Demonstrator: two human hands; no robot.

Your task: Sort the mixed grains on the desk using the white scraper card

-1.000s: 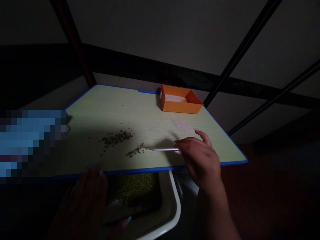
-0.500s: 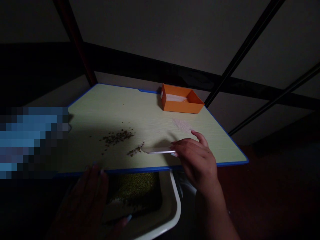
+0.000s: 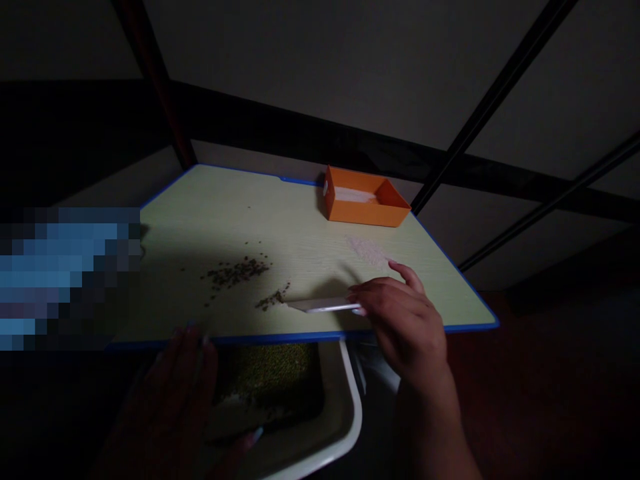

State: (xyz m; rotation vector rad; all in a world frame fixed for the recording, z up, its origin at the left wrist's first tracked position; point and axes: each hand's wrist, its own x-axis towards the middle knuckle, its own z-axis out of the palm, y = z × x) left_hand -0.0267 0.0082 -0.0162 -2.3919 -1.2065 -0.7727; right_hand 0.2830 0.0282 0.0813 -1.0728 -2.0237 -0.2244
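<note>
My right hand (image 3: 403,320) is closed on a thin white card (image 3: 323,306), holding it edge-down on the pale table (image 3: 280,220) with its far end touching a small pile of dark beans (image 3: 273,299). A larger scatter of the same beans (image 3: 235,272) lies further left. Below the table's front edge, my left hand (image 3: 173,407) grips a white tray (image 3: 345,407) that holds a bed of green beans (image 3: 273,373), the thumb curled over the tray's near rim.
An orange box (image 3: 365,200) with white grains inside stands at the table's far edge. A small patch of white grains (image 3: 369,250) lies just in front of it. A blurred blue patch (image 3: 65,277) covers the left. Dark frame bars cross behind.
The card has tilted and slid slightly toward the small bean pile, then drifted a little right with my hand. The tray and left hand stay put.
</note>
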